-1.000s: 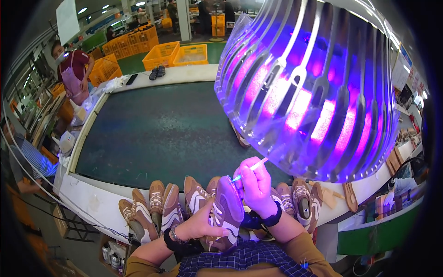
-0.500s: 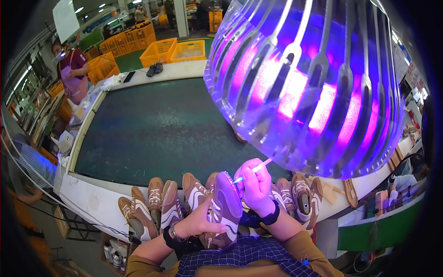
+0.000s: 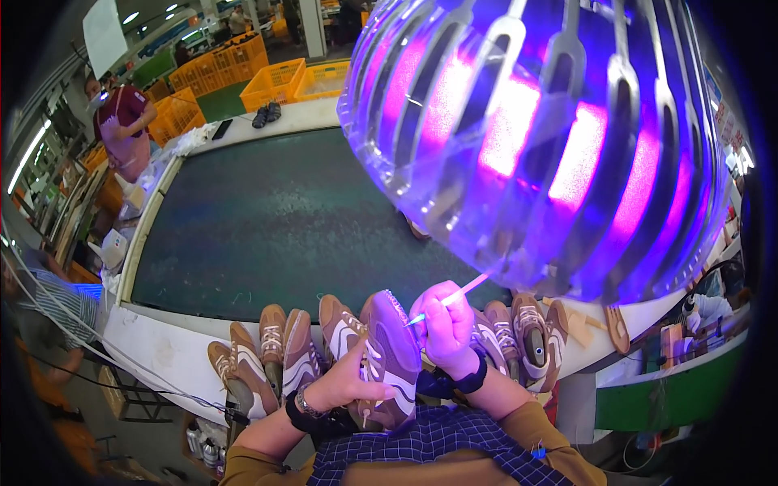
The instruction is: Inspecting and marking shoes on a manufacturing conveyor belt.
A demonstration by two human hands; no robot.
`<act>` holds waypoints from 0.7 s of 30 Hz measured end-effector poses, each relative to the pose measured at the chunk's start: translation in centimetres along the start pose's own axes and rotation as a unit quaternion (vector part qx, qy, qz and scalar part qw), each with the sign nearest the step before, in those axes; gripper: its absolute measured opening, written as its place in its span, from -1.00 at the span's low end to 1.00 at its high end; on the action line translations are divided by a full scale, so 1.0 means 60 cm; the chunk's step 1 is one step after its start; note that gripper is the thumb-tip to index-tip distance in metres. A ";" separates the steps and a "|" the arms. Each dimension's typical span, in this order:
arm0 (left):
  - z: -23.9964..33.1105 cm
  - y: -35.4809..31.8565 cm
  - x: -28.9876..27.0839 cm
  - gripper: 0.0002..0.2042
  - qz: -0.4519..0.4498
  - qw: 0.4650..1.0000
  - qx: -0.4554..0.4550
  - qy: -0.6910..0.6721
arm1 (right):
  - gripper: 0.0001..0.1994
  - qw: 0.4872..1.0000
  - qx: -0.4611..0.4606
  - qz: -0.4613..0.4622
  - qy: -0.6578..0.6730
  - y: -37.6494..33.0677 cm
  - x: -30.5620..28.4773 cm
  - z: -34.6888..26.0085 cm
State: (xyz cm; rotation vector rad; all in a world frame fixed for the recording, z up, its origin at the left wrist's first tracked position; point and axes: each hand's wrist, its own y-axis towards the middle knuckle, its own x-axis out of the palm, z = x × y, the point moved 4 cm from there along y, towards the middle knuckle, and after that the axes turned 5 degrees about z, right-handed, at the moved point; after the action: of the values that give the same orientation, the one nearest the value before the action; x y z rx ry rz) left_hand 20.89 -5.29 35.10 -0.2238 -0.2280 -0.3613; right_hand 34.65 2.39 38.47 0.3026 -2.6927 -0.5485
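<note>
The left hand (image 3: 344, 385) grips a brown sneaker (image 3: 389, 356) sole-up at the near edge of the counter (image 3: 162, 352). The right hand's (image 3: 442, 328) fingers pinch a thin brush (image 3: 454, 296) against it under a purple lamp (image 3: 543, 138), with more sneakers (image 3: 275, 356) lined up alongside.

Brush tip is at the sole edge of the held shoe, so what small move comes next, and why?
Probably draw the thin white brush in the right hand along the sole rim of the brown-and-white sneaker; its tip meets that edge while the left hand steadies the shoe.

The purple lamp (image 3: 551, 138) fills more of the view (crowding the upper right); the held shoe (image 3: 391, 356) tilts more upright than a second ago.
</note>
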 end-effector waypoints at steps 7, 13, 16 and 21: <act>0.000 -0.002 -0.002 -0.22 0.002 1.000 -0.025 0.007 | -0.89 0.999 -0.045 0.001 -0.026 -0.003 0.003 -0.002; 0.001 -0.001 0.000 -0.23 -0.007 1.000 -0.019 0.010 | -0.88 0.997 -0.066 0.014 -0.039 -0.003 0.003 -0.001; 0.002 -0.001 0.000 -0.22 -0.001 1.000 -0.025 0.001 | -0.88 0.995 -0.078 0.010 -0.065 -0.001 0.001 0.000; 0.016 -0.002 0.002 -0.23 0.004 1.000 -0.011 0.021 | -0.88 0.994 -0.079 -0.005 -0.070 -0.004 -0.004 0.008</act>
State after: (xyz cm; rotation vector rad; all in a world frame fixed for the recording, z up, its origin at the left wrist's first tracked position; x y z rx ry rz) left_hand 20.77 -5.17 36.03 -0.2382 -0.1822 -0.3609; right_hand 34.69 2.39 37.87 0.2428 -2.7602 -0.8080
